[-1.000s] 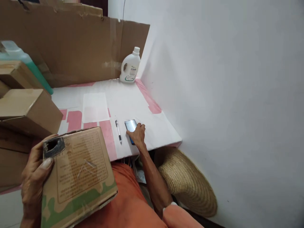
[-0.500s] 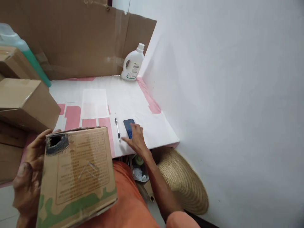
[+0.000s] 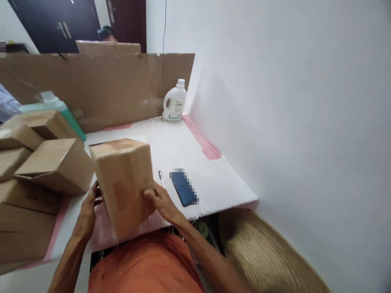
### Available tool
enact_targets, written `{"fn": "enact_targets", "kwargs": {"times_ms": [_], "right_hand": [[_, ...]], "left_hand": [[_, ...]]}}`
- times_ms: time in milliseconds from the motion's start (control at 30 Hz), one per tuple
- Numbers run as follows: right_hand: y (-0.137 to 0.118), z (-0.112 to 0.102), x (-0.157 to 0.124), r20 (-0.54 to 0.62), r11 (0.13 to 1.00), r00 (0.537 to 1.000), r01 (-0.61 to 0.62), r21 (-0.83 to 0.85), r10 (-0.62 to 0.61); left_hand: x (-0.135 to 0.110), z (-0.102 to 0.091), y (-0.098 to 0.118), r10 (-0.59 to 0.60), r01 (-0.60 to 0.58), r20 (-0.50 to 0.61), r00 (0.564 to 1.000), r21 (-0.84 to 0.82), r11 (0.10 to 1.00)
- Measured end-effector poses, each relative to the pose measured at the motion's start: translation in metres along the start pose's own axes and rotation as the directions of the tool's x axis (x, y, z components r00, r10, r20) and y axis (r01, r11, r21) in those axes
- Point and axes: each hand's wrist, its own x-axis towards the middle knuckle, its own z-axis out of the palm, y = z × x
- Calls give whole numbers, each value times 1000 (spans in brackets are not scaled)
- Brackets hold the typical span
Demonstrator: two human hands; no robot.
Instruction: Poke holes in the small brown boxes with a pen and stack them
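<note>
A brown cardboard box (image 3: 126,187) is held upright over the front part of the table, a plain taped side facing me. My left hand (image 3: 90,207) is against its left side, the fingertips partly hidden behind it. On the right edge, my right hand (image 3: 161,201) grips with the thumb on the near face and the other fingers behind. Just right of that hand lies a dark phone (image 3: 184,188). Between the box and the phone is a pen (image 3: 161,177), its lower part hidden by my hand.
Several cardboard boxes (image 3: 58,162) are piled at the left, beside a bottle of green liquid (image 3: 71,121). A white jug (image 3: 175,101) stands by the cardboard partition (image 3: 122,89). A woven straw hat (image 3: 265,252) sits low at the right. Another person's head (image 3: 108,34) shows beyond the partition.
My right hand has left the phone and taken hold of the box. The box has been turned to a plain side and moved right, over the table. My view has tilted up.
</note>
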Motion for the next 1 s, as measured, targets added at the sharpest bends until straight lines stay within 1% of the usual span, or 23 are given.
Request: {"fn": "enact_targets", "kwargs": {"times_ms": [67,133,167,200,267,333,367,433,500,533,600,667,733,833,900,1000], "right_hand": [[-17,-21,34,-117,997,991,68,-32,-71],[-31,-41,65,-262,996,961,84,-44,-93],[-36,-50,79,-309,998,949,65,-5,-64],[-40,-60,90,-326,998,945,33,61,-12],[-46,-80,107,-305,976,945,-55,212,119],[-50,-101,116,-306,942,927,-116,314,216],[-52,-113,118,-333,933,912,-122,337,239],[-58,-139,122,-398,930,886,-89,358,238],[-67,-168,127,-454,937,866,-43,346,207],[-71,-183,132,-484,943,853,-26,331,193],[-78,-214,146,-540,955,823,-12,297,178],[-81,-243,165,-573,963,798,-37,268,190],[-79,-269,187,-593,965,775,-83,248,219],[-64,-299,217,-641,970,735,-94,225,220],[-48,-312,232,-664,978,725,-65,199,183],[-22,-320,250,-658,987,742,-34,155,129]], "left_hand": [[36,6,3,-4,3,24,1000,17,1000],[65,11,21,44,-47,39,998,65,997],[78,16,33,84,-88,36,996,97,991],[91,23,46,123,-128,43,991,125,984],[116,43,73,189,-200,84,978,167,965],[144,70,97,244,-267,145,959,176,948],[159,86,106,274,-304,184,944,166,938],[187,119,123,339,-379,262,904,123,917],[216,154,138,390,-432,315,865,76,898],[230,173,144,405,-447,331,852,58,893],[260,210,155,413,-451,347,842,32,892],[290,247,163,400,-434,355,845,18,901],[318,283,166,367,-397,358,859,13,918],[351,326,163,286,-308,378,880,-2,951],[364,347,156,224,-237,414,882,-21,971],[374,365,141,139,-129,485,864,-53,990]]}}
